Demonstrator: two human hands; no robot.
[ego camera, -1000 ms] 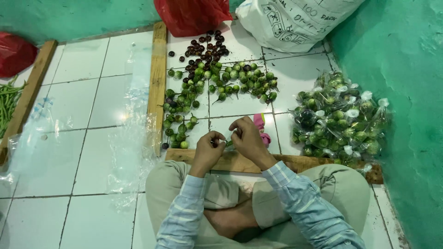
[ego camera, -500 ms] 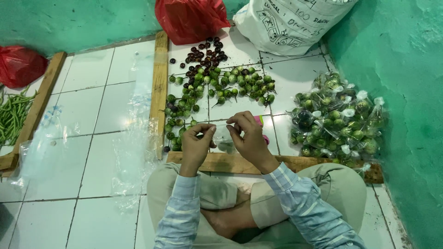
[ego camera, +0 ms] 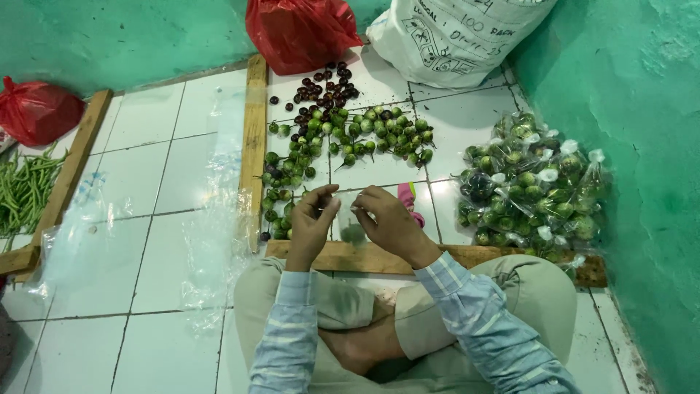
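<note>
A: Fingertips of our left hand (ego camera: 312,219) and right hand (ego camera: 388,219) pinch one small clear plastic bag (ego camera: 348,228) above the wooden plank (ego camera: 364,257).

B: We count two red plastic sacks (ego camera: 299,33), one white printed sack (ego camera: 456,33), and a heap of filled clear packets (ego camera: 536,186) at right.

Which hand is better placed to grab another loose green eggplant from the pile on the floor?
Probably the left hand. It hovers directly beside the loose green eggplants along the wooden plank. The right hand sits farther from that cluster, though both hands seem busy pinching a small clear bag between their fingers.
</note>
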